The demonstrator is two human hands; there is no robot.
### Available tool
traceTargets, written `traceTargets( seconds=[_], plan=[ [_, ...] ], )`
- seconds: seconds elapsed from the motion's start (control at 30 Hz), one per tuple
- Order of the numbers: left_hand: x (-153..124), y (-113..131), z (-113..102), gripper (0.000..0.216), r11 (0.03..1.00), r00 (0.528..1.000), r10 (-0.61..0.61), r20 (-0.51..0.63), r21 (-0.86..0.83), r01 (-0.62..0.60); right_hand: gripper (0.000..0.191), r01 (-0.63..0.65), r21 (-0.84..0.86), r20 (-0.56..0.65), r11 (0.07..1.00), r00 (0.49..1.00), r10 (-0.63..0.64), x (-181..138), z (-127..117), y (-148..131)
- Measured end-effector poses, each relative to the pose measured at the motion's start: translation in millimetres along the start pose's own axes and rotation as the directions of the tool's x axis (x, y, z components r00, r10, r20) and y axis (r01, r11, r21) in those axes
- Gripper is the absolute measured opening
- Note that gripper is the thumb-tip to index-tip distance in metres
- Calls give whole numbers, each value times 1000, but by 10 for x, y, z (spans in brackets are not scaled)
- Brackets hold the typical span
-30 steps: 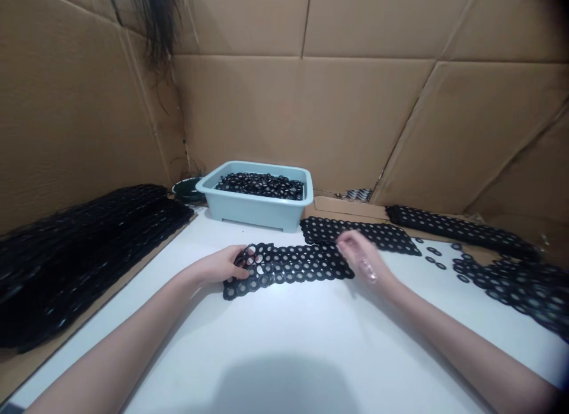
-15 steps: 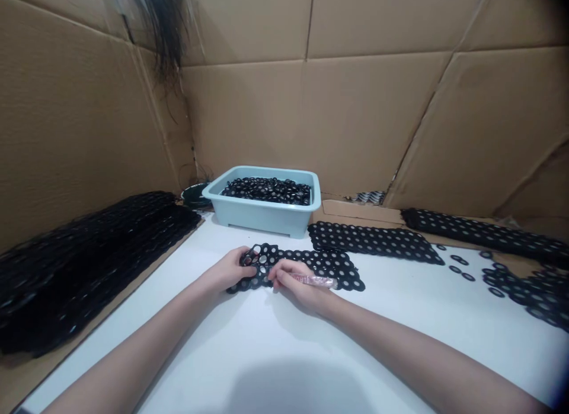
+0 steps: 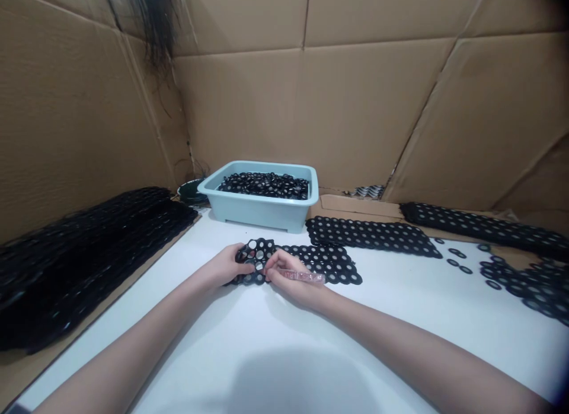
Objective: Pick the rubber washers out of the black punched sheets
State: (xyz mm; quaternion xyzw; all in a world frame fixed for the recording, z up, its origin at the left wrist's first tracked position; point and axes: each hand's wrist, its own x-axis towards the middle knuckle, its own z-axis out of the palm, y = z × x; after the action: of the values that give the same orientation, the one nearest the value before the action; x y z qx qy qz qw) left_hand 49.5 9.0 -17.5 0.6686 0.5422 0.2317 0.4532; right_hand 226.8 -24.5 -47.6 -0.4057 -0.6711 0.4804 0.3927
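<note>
A strip of joined black rings with pale round centres (image 3: 326, 260) lies on the white table in front of me. My left hand (image 3: 226, 266) pinches its left end, thumb on the near side, and that end is raised and curled a little. Close beside it, my right hand (image 3: 291, 277) is closed around a pen-like tool with a pink, clear-wrapped handle (image 3: 306, 276) that bears lettering. The handle points right, out past the hand. Its working tip is hidden at my right fingertips, against the rings.
A light blue tub (image 3: 258, 209) full of black rings stands behind the strip. Another ring strip (image 3: 373, 235) lies right of it, with loose rings (image 3: 457, 254) and more ring pieces (image 3: 540, 292) farther right. A dark stack (image 3: 89, 248) lines the left side; cardboard walls (image 3: 249, 105) enclose the table.
The tool's handle has shifted slightly left with my right hand, which stays at the strip. My left hand keeps its pinch. The whole view has tilted a little.
</note>
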Motion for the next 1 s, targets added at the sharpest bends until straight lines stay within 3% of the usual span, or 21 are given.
traceTargets(
  seconds=[0.43,0.67,1.0],
  plan=[
    [64,-109,10,28,996,1000,27,-1,-83,-27,15,52,8,106,999,993,-52,-31,-21,-13],
    [45,-65,22,27,994,1000,-19,18,-105,20,17,-33,167,55,985,998,24,21,3,48],
    [29,-48,22,24,995,999,10,35,-100,-7,28,-18,118,65,993,998,11,10,-15,19]
  ],
)
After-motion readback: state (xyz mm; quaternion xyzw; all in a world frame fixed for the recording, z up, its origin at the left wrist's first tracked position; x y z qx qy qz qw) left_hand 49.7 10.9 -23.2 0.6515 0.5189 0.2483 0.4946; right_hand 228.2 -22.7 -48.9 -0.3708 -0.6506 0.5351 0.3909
